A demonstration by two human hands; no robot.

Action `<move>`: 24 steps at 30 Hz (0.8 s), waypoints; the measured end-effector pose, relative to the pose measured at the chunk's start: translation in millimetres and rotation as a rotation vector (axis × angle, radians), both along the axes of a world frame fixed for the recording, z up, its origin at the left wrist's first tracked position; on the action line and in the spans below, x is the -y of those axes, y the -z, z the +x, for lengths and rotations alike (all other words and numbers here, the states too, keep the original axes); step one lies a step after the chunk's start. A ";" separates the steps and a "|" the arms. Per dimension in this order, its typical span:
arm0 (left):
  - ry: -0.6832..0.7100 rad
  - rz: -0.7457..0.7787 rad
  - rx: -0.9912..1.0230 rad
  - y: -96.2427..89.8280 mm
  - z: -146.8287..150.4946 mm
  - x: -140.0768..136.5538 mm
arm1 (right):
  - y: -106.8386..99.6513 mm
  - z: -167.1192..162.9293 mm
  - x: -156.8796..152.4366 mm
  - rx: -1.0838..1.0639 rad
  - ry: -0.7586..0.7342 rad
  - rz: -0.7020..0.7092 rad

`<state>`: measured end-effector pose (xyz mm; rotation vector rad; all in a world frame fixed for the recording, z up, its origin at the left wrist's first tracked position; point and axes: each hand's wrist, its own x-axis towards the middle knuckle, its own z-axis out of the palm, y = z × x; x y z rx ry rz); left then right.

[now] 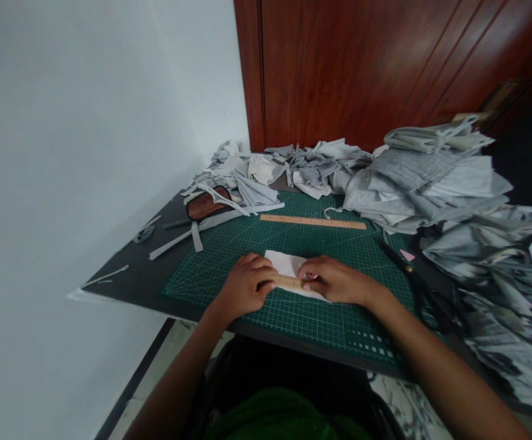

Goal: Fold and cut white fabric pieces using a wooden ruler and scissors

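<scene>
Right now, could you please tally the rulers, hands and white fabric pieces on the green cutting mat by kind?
Wooden rulers: 2, a long wooden ruler at the far edge and a short wooden ruler under the hands
Hands: 2, left hand and right hand
White fabric piece: 1
Total: 5

green mat [247,256] open, fabric heap [430,183] blocking right
</scene>
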<state>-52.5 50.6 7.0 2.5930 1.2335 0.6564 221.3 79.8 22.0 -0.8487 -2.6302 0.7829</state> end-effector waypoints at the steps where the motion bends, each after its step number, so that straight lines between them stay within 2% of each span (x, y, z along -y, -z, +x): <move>1: 0.000 0.002 0.000 0.3 0.3 0.8 | 0.1 0.1 0.0 0.003 -0.002 0.006; 24: -0.026 -0.012 -0.030 0.1 1.2 1.5 | -4.8 -0.7 2.0 0.009 -0.024 -0.048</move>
